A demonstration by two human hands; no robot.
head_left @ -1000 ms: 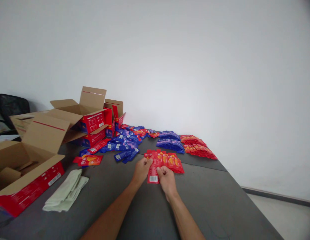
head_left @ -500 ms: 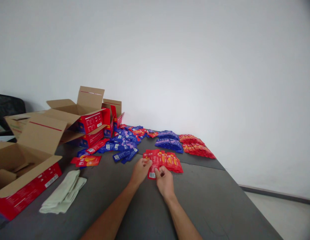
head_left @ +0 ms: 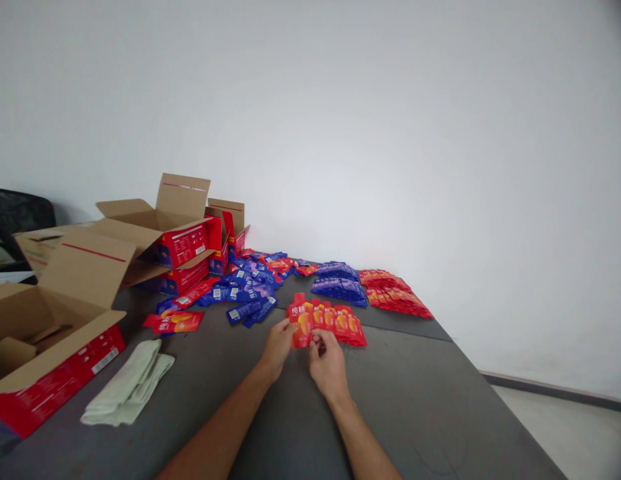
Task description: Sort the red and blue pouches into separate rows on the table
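A red sachet point(head_left: 301, 320) with an orange picture and white lettering is upright in front of me, its printed face toward me. My left hand point(head_left: 279, 348) pinches it by the lower left edge. At its lower right edge, the fingers of my right hand point(head_left: 328, 363) are closed on the corner. Directly to the right lies a row of overlapping red sachets point(head_left: 343, 321), fronts up, partly behind the held one. Farther back are neat stacks of blue sachets point(head_left: 339, 291) and red sachets point(head_left: 396, 295).
A loose heap of blue and red sachets point(head_left: 250, 283) spreads left of centre. Open cardboard boxes point(head_left: 185, 247) stand behind it, and another open box point(head_left: 65, 373) is at the near left. A folded pale cloth point(head_left: 127, 387) lies beside that box. The dark table point(head_left: 415, 400) ends at the right.
The held sachet has been turned from its barcode side to its picture side and sits slightly higher and to the left. My fingers have shifted to its lower edges.
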